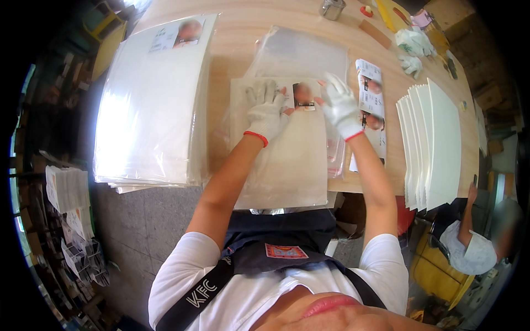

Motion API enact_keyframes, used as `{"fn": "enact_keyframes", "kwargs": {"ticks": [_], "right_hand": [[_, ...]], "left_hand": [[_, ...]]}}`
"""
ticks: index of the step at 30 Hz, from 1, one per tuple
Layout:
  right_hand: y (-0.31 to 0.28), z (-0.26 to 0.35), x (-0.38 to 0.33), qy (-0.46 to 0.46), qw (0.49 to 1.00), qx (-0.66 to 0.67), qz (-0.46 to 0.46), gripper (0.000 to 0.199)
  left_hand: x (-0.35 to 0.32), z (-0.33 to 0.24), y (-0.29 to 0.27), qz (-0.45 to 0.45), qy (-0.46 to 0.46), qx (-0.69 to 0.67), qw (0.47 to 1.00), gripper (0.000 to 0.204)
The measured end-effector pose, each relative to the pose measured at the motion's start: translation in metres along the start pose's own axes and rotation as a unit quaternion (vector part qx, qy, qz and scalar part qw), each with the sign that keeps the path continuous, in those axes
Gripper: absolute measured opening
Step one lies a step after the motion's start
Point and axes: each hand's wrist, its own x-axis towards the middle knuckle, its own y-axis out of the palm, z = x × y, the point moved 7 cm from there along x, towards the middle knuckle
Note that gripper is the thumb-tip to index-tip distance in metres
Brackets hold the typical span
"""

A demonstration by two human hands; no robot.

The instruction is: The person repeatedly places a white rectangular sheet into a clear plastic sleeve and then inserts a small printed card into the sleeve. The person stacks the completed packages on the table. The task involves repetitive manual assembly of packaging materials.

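In front of me on the table lies a cream sheet (284, 165), with a small printed card (303, 96) near its far edge. My left hand (265, 113), in a white glove with a red cuff, rests on the sheet with fingers spread, its thumb side beside the card. Gloved the same way, my right hand (341, 107) is at the sheet's right edge, fingers apart, thumb close to the card. Clear plastic sleeves (301, 52) lie partly under the sheet and stick out beyond it. Right of my right hand are piles of printed cards (370, 102).
A stack of plastic-wrapped sheets (149, 110) sits on the left of the table. Several cream sheets (439, 138) are fanned on the right. Farther back are a metal tin (332, 8), a brown strip (375, 34) and crumpled white plastic (414, 41). Another person (475, 248) sits at the right.
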Motion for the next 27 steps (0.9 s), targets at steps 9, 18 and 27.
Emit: {"fn": "enact_keyframes", "kwargs": {"ticks": [9, 18, 27], "right_hand": [[0.075, -0.034, -0.041, 0.399, 0.793, 0.451, -0.091, 0.034], [-0.096, 0.036, -0.202, 0.404, 0.859, 0.199, 0.242, 0.041], [-0.042, 0.079, -0.291, 0.627, 0.545, 0.544, 0.118, 0.047]], "left_hand": [[0.003, -0.018, -0.015, 0.040, 0.003, 0.034, 0.999, 0.061], [-0.215, 0.013, -0.087, -0.189, -0.045, -0.226, 0.954, 0.053], [-0.247, 0.022, -0.094, -0.057, -0.151, -0.421, 0.893, 0.030]]}}
